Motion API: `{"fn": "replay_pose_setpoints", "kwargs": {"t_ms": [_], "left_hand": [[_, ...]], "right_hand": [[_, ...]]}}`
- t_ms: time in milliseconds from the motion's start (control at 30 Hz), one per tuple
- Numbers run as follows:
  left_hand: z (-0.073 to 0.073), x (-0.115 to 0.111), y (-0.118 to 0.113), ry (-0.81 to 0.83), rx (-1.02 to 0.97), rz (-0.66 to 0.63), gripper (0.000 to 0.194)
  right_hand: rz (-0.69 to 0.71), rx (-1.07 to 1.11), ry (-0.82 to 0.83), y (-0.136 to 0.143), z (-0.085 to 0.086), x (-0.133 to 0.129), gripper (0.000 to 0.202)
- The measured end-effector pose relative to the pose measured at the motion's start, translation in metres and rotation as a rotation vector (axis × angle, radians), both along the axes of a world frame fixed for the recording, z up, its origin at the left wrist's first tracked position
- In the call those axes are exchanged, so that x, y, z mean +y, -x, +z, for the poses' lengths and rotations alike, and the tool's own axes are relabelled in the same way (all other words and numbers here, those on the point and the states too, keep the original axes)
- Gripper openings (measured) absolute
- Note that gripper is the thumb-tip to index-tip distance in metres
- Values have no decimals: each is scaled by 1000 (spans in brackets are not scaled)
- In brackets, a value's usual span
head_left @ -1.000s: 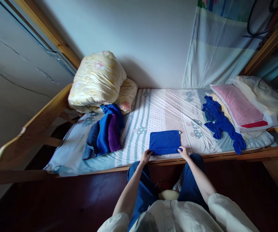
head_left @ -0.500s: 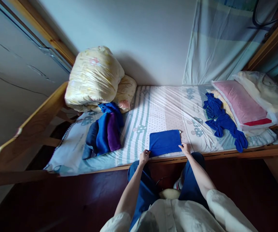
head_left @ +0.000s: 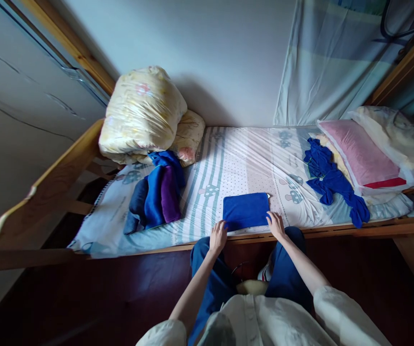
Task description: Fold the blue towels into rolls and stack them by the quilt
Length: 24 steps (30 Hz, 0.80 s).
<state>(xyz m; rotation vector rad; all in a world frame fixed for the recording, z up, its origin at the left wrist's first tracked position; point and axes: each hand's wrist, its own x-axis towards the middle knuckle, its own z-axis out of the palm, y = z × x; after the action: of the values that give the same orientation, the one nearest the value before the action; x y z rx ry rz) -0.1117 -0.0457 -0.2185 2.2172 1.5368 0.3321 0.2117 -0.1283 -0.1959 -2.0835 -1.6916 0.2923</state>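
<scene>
At the near edge of the bed (head_left: 241,158) lies the blue cloth (head_left: 246,209); by its near corners, right hand (head_left: 277,227) has fingers parted, grips nothing; left hand (head_left: 218,237), I cannot tell; straightening seems the step, calling for light touch.

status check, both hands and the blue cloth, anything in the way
Left hand at cloth's near left corner; right hand at near right. Blue cloth flat on bed. Nothing on it.
</scene>
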Motion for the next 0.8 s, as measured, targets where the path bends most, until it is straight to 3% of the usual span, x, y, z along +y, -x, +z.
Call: {"fn": "replay_pose_setpoints", "kwargs": {"t_ms": [67,133,233,367,567,800], "left_hand": [[-8,-16,-3,-127,44,-193,39],[-19,-27,-8,-175,109,-279,47],[-33,-27,-16,-184,213,-283,63],[-44,-10,-26,-164,292,-278,71],[-43,8,-32,-138,377,-300,63],[-35,8,-27,-109,385,-309,59]], "right_hand": [[167,-75,4,9,-2,-12,44],[286,-144,47,16,-7,-22,51],[330,-235,119,18,-15,-24,62],[303,-335,201,12,-26,-10,68],[267,-440,275,13,-33,9,58],[248,-392,287,12,-20,8,53]]}}
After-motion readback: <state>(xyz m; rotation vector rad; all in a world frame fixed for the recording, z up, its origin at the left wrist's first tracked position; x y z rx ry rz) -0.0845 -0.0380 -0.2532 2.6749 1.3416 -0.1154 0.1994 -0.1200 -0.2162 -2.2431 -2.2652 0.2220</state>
